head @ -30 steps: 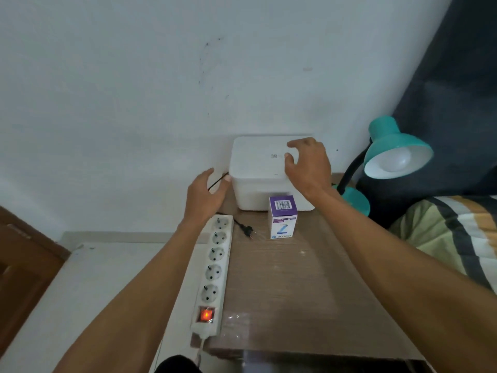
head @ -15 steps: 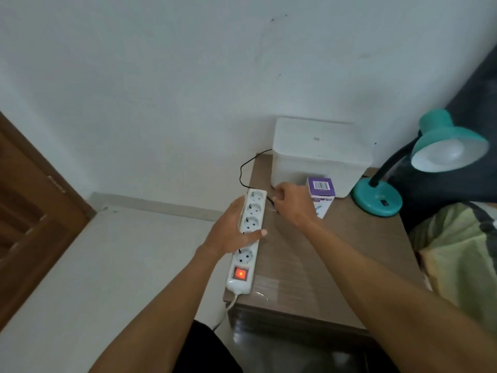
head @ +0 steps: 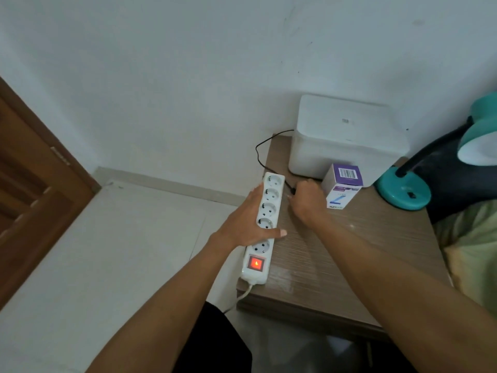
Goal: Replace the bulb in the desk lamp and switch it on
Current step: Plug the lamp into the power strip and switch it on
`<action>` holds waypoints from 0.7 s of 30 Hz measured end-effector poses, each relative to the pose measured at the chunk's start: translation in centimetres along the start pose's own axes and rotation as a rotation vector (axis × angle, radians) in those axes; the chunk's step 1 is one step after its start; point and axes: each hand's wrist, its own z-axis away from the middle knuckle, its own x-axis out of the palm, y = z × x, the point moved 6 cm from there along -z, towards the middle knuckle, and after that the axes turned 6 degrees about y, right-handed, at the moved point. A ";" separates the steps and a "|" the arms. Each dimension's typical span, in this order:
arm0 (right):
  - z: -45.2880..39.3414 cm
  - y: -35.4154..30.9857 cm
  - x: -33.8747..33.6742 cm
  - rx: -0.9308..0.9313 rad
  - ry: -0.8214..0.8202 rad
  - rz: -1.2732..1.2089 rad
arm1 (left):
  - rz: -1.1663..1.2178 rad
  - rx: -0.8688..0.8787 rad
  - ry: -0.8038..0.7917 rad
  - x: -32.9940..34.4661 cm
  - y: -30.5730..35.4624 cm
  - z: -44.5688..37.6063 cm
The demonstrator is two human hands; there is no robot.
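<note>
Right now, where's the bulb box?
In the head view, the purple-topped bulb box stands on the table right of the right hand, before the white box.

Small wood-grain bedside table [head: 336, 254] set in the corner against the wall. Along its left edge lies a white power strip [head: 265, 230], its red switch [head: 255, 263] lit at the near end. At the back stands a white box [head: 347, 138]; just in front of it, a purple-and-white carton [head: 343, 185]. At the right rear rests the teal lamp base [head: 403, 191]
</note>
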 end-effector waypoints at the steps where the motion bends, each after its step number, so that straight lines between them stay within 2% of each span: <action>1: -0.2 0.1 0.0 0.016 -0.004 -0.013 | -0.001 -0.001 -0.002 0.0 0.0 0.0; 5: -0.8 0.5 -0.9 0.117 -0.033 -0.145 | -0.005 -0.008 -0.014 -0.2 0.3 0.2; 8: -0.7 0.5 -2.5 0.145 0.030 -0.214 | -0.008 -0.002 -0.010 -0.2 0.5 0.3; 13: 0.2 -0.7 -4.9 0.113 0.130 -0.438 | -0.017 0.000 -0.006 -0.2 0.6 0.3; 21: 2.2 -2.8 -5.1 0.024 0.132 -0.610 | -0.026 0.030 0.019 -0.3 0.5 0.1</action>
